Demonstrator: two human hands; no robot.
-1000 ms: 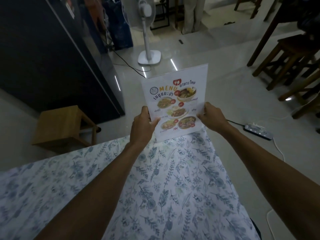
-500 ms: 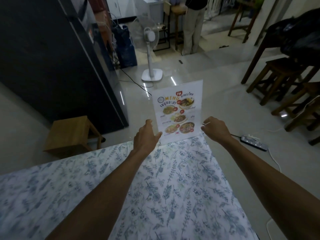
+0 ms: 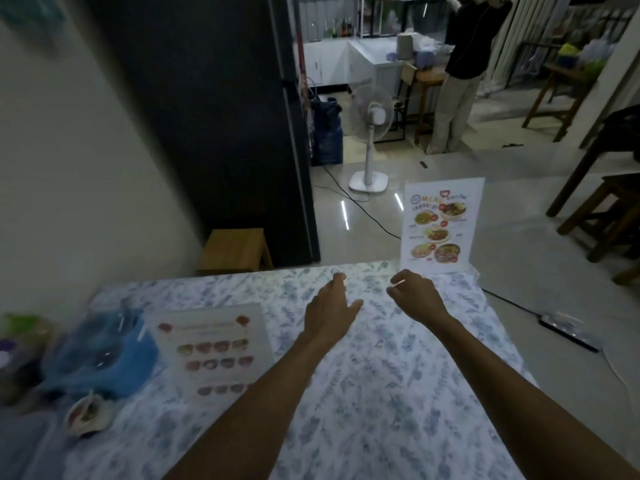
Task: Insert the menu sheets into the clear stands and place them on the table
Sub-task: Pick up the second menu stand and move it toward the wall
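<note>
A clear stand with a food menu sheet (image 3: 439, 225) stands upright at the far right corner of the table (image 3: 381, 375), which has a floral cloth. My right hand (image 3: 417, 295) hovers just in front of the stand's base, fingers loosely curled, holding nothing. My left hand (image 3: 330, 310) is to its left above the cloth, fingers apart and empty. A second menu sheet (image 3: 212, 351), blurred, lies flat on the table to the left of my left arm.
A blue plastic bag (image 3: 100, 355) and a small bowl (image 3: 88, 415) sit at the table's left. Beyond the far edge are a wooden stool (image 3: 233, 250), a black cabinet (image 3: 221, 116), a standing fan (image 3: 371, 140), a power strip (image 3: 568, 332), wooden chairs at right, and a person (image 3: 460, 71).
Both hands let go of the menu stand, which now stands alone at the table's far corner. The hands drew back toward me. The view lifted and turned left, revealing the second menu sheet.
</note>
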